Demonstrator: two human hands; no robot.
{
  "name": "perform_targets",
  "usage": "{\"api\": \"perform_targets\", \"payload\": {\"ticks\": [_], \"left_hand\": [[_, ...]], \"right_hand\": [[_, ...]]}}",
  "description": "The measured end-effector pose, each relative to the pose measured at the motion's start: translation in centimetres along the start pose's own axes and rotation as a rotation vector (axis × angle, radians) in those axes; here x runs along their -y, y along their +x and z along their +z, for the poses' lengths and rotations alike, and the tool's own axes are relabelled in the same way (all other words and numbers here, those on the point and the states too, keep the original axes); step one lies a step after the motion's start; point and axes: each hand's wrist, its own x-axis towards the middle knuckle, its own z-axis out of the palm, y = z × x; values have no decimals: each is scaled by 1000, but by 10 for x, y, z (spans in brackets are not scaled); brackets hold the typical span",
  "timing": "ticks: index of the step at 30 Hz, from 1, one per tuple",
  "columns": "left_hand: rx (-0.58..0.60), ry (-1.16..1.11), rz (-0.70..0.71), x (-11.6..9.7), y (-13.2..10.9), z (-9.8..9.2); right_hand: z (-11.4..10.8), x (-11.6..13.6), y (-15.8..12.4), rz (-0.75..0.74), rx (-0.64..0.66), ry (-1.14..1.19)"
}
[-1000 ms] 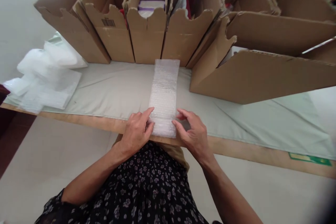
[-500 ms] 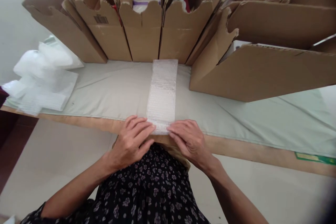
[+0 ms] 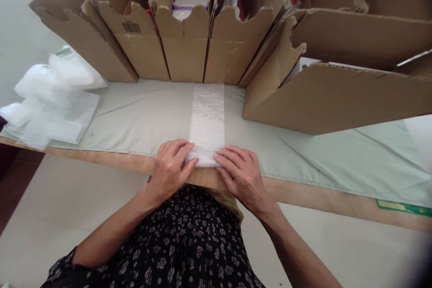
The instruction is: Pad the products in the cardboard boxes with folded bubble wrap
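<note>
A long, narrow strip of white bubble wrap (image 3: 207, 121) lies lengthwise on the cloth, its far end by the cardboard boxes. Its near end is folded over into a flat, thicker part at the table's front edge. My left hand (image 3: 170, 166) holds the left corner of this folded end, thumb in front and fingers on top. At the right corner, the fingers and thumb of my right hand (image 3: 242, 173) are closed on the same fold. Whether anything lies inside the fold cannot be made out.
Several upright cardboard boxes (image 3: 187, 49) line the back, some with packets inside. A larger carton (image 3: 351, 99) stands at the right. Loose bubble wrap pieces (image 3: 57, 103) are heaped at the left. Pale green cloth (image 3: 145, 112) covers the wooden table (image 3: 303, 193), with a green strip (image 3: 401, 207) on its front edge.
The folded near end has moved slightly away from me, and the strip's far end has drawn back a little from the boxes. Both hands have shifted along with the fold.
</note>
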Motion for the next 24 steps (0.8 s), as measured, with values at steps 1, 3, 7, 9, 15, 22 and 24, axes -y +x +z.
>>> {"api": "perform_targets", "payload": {"ticks": [1, 3, 7, 9, 15, 22, 24], "left_hand": [[-5, -19, 31, -1, -2, -3], [22, -63, 113, -4, -8, -9], [56, -164, 128, -7, -11, -16], [49, -201, 71, -5, -7, -14], [16, -43, 45, 6, 9, 3], [20, -85, 133, -2, -8, -8], [52, -134, 173, -4, -12, -11]], "right_hand": [[0, -1, 1, 6, -7, 27], [-2, -1, 2, 33, 0, 112], [-11, 2, -2, 111, 60, 259], [-13, 3, -5, 124, 21, 232], [-5, -1, -4, -1, -35, -9], [-8, -2, 3, 28, -14, 117], [-12, -1, 0, 58, 0, 183]]}}
